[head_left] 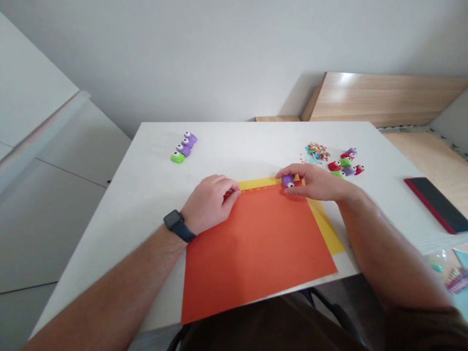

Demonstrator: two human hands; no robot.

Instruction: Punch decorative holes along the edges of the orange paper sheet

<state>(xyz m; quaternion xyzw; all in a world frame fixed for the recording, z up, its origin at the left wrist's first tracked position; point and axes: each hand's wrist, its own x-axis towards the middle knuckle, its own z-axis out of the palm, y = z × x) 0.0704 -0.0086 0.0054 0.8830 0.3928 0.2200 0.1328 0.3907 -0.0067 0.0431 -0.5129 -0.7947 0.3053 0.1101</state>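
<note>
An orange sheet of paper [256, 239] lies over a yellow sheet [326, 222], reaching past the table's front edge. Along its far edge runs a row of small yellow-looking dots, seemingly punched holes. My left hand [212, 202], with a dark watch on its wrist, is closed in a pinch at the far left of the orange paper's edge. My right hand [316, 181] has thumb and fingers around a small purple craft punch [287, 181] with a round white eye, at the far right part of that edge. The punch's underside is hidden.
Purple and green punches [184, 146] stand in a row at the back left. Several more punches [347, 163] in red, green and purple cluster at the right, beside a heap of colourful paper bits [317, 152]. A dark notebook with red edges [437, 204] lies farther right.
</note>
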